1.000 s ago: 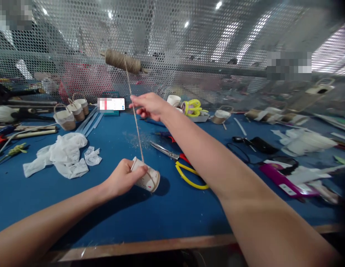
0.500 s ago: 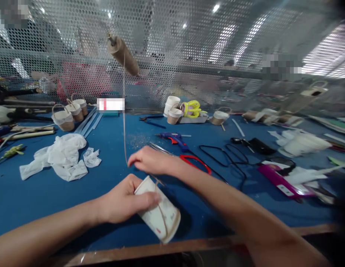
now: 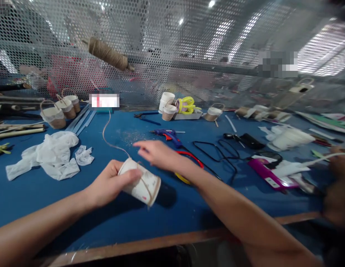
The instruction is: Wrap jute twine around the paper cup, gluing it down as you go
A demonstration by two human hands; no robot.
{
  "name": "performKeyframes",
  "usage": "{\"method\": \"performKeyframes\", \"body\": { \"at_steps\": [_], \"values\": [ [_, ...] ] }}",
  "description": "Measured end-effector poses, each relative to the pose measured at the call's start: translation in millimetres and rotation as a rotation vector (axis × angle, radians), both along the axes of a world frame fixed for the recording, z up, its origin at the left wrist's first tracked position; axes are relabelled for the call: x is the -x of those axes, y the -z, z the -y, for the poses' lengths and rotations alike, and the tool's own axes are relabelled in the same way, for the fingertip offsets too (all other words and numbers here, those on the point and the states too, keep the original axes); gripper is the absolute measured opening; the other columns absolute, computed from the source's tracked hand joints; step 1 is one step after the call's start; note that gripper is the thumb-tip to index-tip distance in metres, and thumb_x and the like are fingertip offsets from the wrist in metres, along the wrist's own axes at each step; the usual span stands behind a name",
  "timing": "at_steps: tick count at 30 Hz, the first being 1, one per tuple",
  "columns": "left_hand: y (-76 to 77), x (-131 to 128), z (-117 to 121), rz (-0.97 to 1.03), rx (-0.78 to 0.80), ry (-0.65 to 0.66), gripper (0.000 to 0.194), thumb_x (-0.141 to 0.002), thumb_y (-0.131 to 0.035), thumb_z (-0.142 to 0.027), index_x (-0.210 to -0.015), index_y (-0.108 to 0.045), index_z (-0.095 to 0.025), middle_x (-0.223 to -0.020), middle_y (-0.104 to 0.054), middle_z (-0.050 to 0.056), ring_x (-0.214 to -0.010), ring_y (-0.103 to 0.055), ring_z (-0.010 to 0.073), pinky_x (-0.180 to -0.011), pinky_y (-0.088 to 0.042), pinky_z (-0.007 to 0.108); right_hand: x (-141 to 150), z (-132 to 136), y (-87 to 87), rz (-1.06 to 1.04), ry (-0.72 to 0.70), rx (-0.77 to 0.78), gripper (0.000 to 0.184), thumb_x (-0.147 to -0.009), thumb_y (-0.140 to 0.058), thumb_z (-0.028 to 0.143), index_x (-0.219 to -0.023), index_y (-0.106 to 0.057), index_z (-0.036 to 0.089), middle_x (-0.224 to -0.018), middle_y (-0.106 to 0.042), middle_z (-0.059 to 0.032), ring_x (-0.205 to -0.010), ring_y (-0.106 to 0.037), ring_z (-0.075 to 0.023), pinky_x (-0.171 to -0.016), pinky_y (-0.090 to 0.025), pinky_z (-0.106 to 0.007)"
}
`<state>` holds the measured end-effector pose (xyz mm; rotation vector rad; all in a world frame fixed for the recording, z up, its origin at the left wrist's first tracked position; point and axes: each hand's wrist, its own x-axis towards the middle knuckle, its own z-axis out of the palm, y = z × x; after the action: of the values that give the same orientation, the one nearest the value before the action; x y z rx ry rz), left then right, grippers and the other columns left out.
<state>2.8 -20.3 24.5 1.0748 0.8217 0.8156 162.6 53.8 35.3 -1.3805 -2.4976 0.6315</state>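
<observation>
Grasping a cup with twine in the left hand, lower centre. Poising the right hand near scissors, mid-frame, with loosely parted fingers.

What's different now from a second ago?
The right hand has come down beside the paper cup and let go of the twine, which went from taut to slackly curved. The spool tilts more. The left hand still holds the cup; the white cloth hasn't moved.
</observation>
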Motion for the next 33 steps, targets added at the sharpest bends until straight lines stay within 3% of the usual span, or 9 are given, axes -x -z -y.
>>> {"method": "performKeyframes", "body": {
  "at_steps": [2, 5, 9, 13, 18, 23, 26, 28, 33],
  "values": [
    [4.9, 1.9, -8.5, -0.072, -0.07, -0.133, 0.023, -0.065, -0.063, -0.034, -0.06, -0.069, -0.012, -0.055, -0.067, 0.004, -0.051, -0.058, 0.0141, -0.054, -0.047, 0.024, -21.6, -20.4, -5.0, 0.046, 0.241, -0.117, 0.029, -0.084, -0.044, 0.024, -0.109, -0.057, 0.017, -0.105, -0.06, -0.0092, -0.1, -0.053, -0.0219, -0.088, -0.038, -0.033],
    [12.2, 4.3, -16.8, -0.11, -0.144, -0.241, 0.027, -0.068, -0.06, -0.035, -0.059, -0.068, -0.011, -0.055, -0.067, 0.005, -0.053, -0.059, 0.0146, -0.055, -0.047, 0.024, -57.1, -46.1, -2.4, 0.151, 0.543, -0.146, 0.031, -0.085, -0.047, 0.03, -0.109, -0.054, 0.013, -0.111, -0.055, -0.0133, -0.102, -0.051, -0.0243, -0.087, -0.039, -0.043],
    [19.2, 5.1, -19.7, -0.115, -0.169, -0.281, 0.029, -0.071, -0.057, -0.036, -0.065, -0.069, -0.01, -0.056, -0.067, 0.005, -0.054, -0.059, 0.0143, -0.055, -0.046, 0.023, -84.1, -64.2, 16.5, 0.205, 0.648, 0.004, 0.031, -0.084, -0.051, 0.032, -0.111, -0.051, 0.016, -0.113, -0.052, -0.0081, -0.094, -0.054, -0.0187, -0.077, -0.046, -0.038],
    [22.5, 4.7, -20.9, -0.171, -0.186, -0.281, 0.031, -0.072, -0.055, -0.037, -0.067, -0.069, -0.009, -0.059, -0.068, 0.006, -0.054, -0.059, 0.0144, -0.055, -0.046, 0.023, -84.1, -65.6, 26.4, 0.086, 0.683, 0.083, 0.031, -0.084, -0.05, 0.032, -0.111, -0.051, 0.017, -0.112, -0.052, -0.0074, -0.094, -0.054, -0.0192, -0.077, -0.047, -0.039],
    [24.2, 7.6, -27.4, -0.141, -0.139, -0.316, 0.03, -0.072, -0.055, -0.036, -0.068, -0.069, -0.01, -0.057, -0.067, 0.004, -0.054, -0.059, 0.0137, -0.055, -0.046, 0.022, -74.8, -41.6, 5.4, -0.282, 0.648, 0.092, 0.03, -0.079, -0.054, 0.02, -0.107, -0.049, 0.012, -0.091, -0.061, -0.0071, -0.077, -0.059, -0.0143, -0.068, -0.049, -0.028],
    [26.3, 10.6, -32.8, -0.138, -0.113, -0.288, 0.032, -0.073, -0.055, -0.037, -0.068, -0.069, -0.009, -0.056, -0.067, 0.005, -0.054, -0.06, 0.0148, -0.054, -0.046, 0.023, -64.2, 0.1, -19.4, -0.501, 0.452, 0.245, 0.017, -0.07, -0.061, 0.029, -0.076, -0.057, 0.014, -0.067, -0.062, -0.0048, -0.056, -0.058, -0.0131, -0.052, -0.048, -0.025],
    [26.0, 10.7, -34.8, -0.178, -0.107, -0.319, 0.032, -0.073, -0.054, -0.036, -0.065, -0.068, -0.009, -0.054, -0.066, 0.005, -0.051, -0.058, 0.0135, -0.052, -0.044, 0.022, -56.3, 21.0, -19.2, -0.584, 0.278, 0.294, 0.017, -0.072, -0.059, 0.03, -0.079, -0.059, 0.015, -0.058, -0.059, -0.0003, -0.047, -0.052, -0.0095, -0.044, -0.042, -0.022],
    [25.6, 10.8, -36.5, -0.19, -0.103, -0.37, 0.03, -0.072, -0.055, -0.035, -0.063, -0.067, -0.009, -0.053, -0.065, 0.004, -0.049, -0.056, 0.0124, -0.05, -0.042, 0.021, -52.6, 31.1, -15.0, -0.571, 0.214, 0.263, 0.018, -0.075, -0.056, 0.033, -0.08, -0.059, 0.016, -0.051, -0.054, 0.0025, -0.042, -0.047, -0.0085, -0.041, -0.04, -0.022],
    [26.7, 12.7, -41.1, -0.237, -0.092, -0.437, 0.028, -0.069, -0.057, -0.035, -0.06, -0.065, -0.01, -0.052, -0.063, 0.004, -0.047, -0.054, 0.0128, -0.048, -0.04, 0.023, -52.5, 43.7, -4.5, -0.308, 0.251, 0.162, 0.022, -0.073, -0.056, 0.039, -0.064, -0.059, 0.02, -0.044, -0.052, 0.0023, -0.04, -0.048, -0.011, -0.04, -0.039, -0.024]
  ]
}}
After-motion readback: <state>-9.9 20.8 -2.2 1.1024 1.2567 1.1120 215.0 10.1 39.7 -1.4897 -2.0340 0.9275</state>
